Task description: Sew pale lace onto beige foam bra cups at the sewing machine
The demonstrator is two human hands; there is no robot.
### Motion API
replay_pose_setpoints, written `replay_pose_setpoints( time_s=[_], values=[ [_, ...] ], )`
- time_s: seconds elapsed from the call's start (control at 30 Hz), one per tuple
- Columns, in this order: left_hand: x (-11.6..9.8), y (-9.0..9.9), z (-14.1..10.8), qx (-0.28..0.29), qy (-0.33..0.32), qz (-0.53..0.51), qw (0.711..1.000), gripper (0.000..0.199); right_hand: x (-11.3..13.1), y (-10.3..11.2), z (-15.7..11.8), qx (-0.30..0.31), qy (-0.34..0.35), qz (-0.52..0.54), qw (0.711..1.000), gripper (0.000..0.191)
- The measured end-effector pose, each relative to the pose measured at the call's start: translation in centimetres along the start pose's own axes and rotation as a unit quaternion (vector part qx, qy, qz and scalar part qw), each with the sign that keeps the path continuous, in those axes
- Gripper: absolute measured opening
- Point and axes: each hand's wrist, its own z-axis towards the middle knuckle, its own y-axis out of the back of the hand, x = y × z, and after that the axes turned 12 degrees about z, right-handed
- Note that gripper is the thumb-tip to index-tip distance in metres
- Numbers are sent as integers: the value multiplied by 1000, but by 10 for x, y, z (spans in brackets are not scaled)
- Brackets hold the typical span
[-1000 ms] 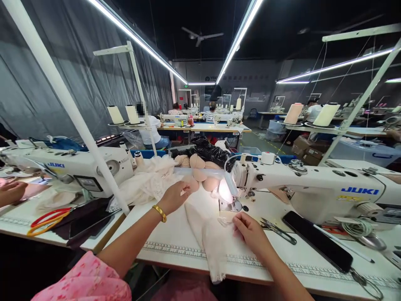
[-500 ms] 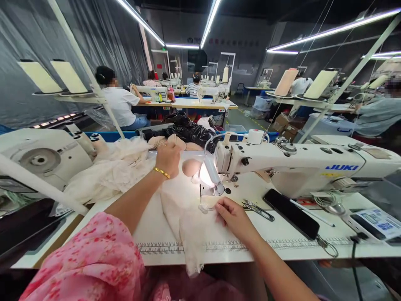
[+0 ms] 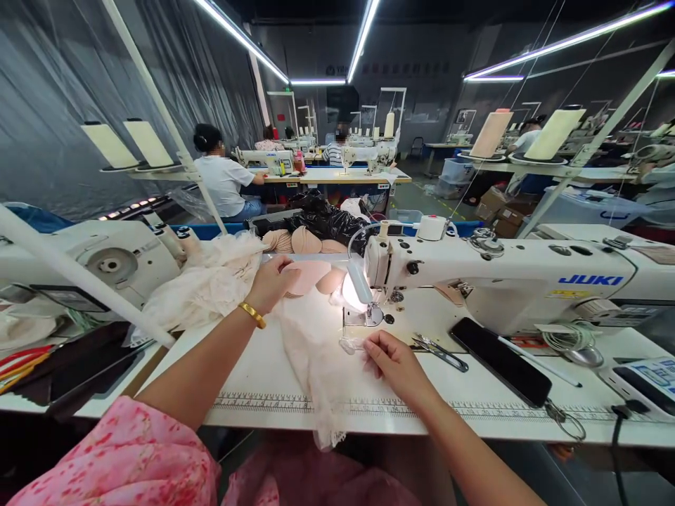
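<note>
My left hand [image 3: 273, 283] pinches a pale pink pad [image 3: 310, 278] by its left edge, above the white table. A darker beige pad [image 3: 330, 280] lies partly behind it, beside the lit needle area. My right hand [image 3: 387, 355] has its fingers closed on the edge of a sheer white fabric piece [image 3: 352, 344], just in front of the sewing machine's needle plate [image 3: 361, 316]. Cream lace fabric [image 3: 316, 372] lies between my hands and hangs over the table's front edge. The sewing machine [image 3: 496, 274] stands on the right.
Snips [image 3: 440, 351], a black phone [image 3: 500, 360] and a white pen [image 3: 538, 360] lie right of my right hand. Crumpled cream fabric [image 3: 205, 281] is piled at left. Stacked beige pads [image 3: 306, 240] and a black plastic bag [image 3: 332, 219] lie behind. A person [image 3: 224, 179] sits farther back.
My left hand has come back from the stacked pads toward me, now with a pale pink pad in it. My right hand stays near the needle plate. The camera view has turned slightly left.
</note>
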Motion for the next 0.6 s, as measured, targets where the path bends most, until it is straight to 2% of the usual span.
replay_pose_setpoints(
  time_s=[0.13,0.3,0.4,0.47,0.6],
  values=[
    [1,3,-1,-2,-14,33,999,34,-3,0,0,5,-4,-4,1000,55],
    [-10,-3,16,-81,-64,128,986,26,-5,1,-1,8,-4,-15,1000,49],
    [-15,-9,28,-50,-126,169,976,26,-6,1,-1,9,-6,-29,1000,48],
    [-12,-6,34,-17,-155,192,969,31,-8,1,-2,9,-6,-38,999,47],
    [17,18,37,-21,-117,256,959,45,-9,1,-2,18,-13,-54,998,48]
  ],
)
